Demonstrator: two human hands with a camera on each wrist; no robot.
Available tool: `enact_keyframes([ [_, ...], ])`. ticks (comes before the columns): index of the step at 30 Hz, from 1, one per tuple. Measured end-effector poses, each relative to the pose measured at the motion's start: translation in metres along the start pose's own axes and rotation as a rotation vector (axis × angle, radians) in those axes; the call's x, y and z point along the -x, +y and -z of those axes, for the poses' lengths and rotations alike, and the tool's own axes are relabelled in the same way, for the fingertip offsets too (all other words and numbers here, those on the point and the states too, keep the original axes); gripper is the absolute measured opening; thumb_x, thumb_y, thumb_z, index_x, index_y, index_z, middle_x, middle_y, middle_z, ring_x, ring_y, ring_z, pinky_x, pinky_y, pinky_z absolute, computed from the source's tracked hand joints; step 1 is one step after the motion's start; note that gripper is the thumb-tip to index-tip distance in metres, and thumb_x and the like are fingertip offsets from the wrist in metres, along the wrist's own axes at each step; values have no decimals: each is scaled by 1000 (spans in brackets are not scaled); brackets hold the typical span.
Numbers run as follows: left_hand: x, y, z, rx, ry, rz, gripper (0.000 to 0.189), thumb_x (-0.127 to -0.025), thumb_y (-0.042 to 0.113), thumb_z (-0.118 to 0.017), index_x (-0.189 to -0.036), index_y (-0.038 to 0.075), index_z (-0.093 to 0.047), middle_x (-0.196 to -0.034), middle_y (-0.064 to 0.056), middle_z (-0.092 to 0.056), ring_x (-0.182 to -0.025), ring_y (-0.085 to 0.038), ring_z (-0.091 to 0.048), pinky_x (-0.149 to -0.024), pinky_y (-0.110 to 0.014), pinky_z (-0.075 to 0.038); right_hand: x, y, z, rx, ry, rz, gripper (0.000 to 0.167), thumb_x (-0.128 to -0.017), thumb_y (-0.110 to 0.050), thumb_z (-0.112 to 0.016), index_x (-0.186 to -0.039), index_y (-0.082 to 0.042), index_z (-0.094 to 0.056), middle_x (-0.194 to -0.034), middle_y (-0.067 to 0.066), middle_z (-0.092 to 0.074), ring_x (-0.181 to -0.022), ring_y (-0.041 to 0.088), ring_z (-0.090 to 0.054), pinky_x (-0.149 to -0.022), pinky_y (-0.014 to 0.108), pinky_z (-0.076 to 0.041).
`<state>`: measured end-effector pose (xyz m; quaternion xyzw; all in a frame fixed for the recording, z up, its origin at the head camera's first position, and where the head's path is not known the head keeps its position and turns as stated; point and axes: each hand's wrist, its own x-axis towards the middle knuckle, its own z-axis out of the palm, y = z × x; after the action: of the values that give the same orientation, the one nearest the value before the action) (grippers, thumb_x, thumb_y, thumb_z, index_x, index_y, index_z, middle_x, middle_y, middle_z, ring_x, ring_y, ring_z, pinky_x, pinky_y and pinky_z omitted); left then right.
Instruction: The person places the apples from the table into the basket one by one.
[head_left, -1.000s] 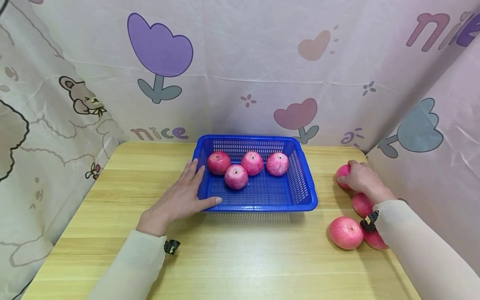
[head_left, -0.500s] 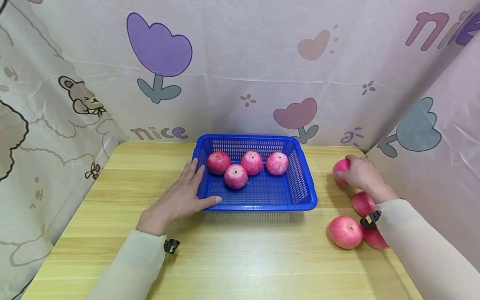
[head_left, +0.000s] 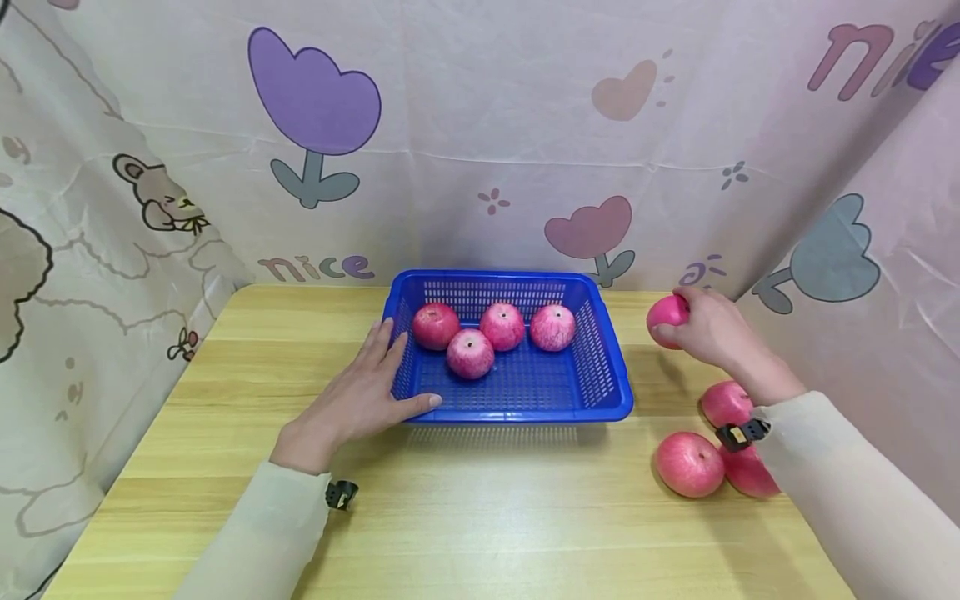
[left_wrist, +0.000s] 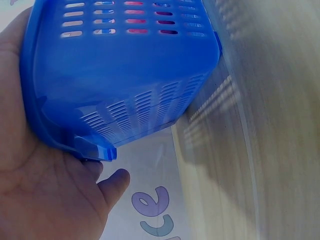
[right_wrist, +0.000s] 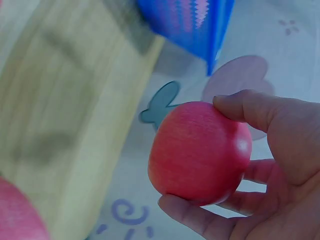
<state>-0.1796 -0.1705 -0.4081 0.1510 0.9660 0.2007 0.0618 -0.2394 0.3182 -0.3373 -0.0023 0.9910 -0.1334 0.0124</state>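
Note:
My right hand (head_left: 712, 335) pinches a pinkish-red apple (right_wrist: 200, 152) between thumb and fingers, lifted above the table at the far right. A blue plastic basket (head_left: 510, 416) with slotted walls stands at the back middle. Inside it lie several apples, among them a darker red apple (head_left: 436, 326) at the left and a streaked apple (head_left: 552, 327) at the right. My left hand (head_left: 352, 404) rests on the basket's front left corner, its fingers spread along the left rim and the thumb over the front rim. The left wrist view shows the palm against the rim.
On the table's right side lie a large apple (head_left: 690, 464), another apple (head_left: 726, 404) behind it and a third apple (head_left: 750, 472) partly under the right sleeve. Patterned cloth (head_left: 465, 108) hangs close behind the table (head_left: 480, 517) and along both sides.
My right hand has lifted the apple off the table and moved it up and left, closer to the basket. The left hand and the basket have stayed in place.

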Motion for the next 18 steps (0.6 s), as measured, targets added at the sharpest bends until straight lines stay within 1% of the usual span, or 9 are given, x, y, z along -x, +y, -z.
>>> enact_keyframes([
  [7, 0, 0, 0, -3, 2, 1, 128, -82, 94, -51, -170, 8, -14, -178, -14, 9, -165, -36, 9, -124, -68, -23, 6, -35, 13, 9, -1, 39, 83, -94, -44, -72, -156, 1, -40, -136, 33, -50, -119, 52, -51, -87, 66, -53],
  [10, 0, 0, 0, -3, 1, 5, 128, -82, 94, -51, -170, 9, -14, -178, -13, 10, -165, -35, 10, -124, -68, -23, 10, -53, 17, 19, 16, 69, 81, -94, -45, -72, -155, -2, -42, -138, 32, -52, -117, 52, -53, -87, 67, -53],
  [13, 0, 0, 0, -1, -1, 7, 128, -82, 94, -51, -170, 9, -14, -178, -13, 10, -165, -35, 10, -124, -68, -22, 12, -72, 16, 16, 34, 114, 77, -94, -44, -73, -153, -3, -45, -139, 30, -53, -115, 49, -57, -86, 64, -55],
  [15, 0, 0, 0, -1, 0, 7, 129, -81, 95, -50, -170, 9, -14, -178, -13, 10, -165, -34, 10, -124, -68, -22, 12, -83, 13, 13, 38, 142, 76, -93, -42, -74, -152, -3, -47, -137, 28, -56, -111, 46, -60, -84, 60, -57],
  [18, -1, 0, 0, -2, 1, 8, 129, -81, 95, -50, -170, 9, -14, -178, -12, 10, -165, -34, 10, -124, -67, -22, 10, -99, 6, 6, 33, 188, 76, -92, -38, -75, -152, -2, -47, -137, 26, -56, -112, 44, -62, -87, 59, -58],
])
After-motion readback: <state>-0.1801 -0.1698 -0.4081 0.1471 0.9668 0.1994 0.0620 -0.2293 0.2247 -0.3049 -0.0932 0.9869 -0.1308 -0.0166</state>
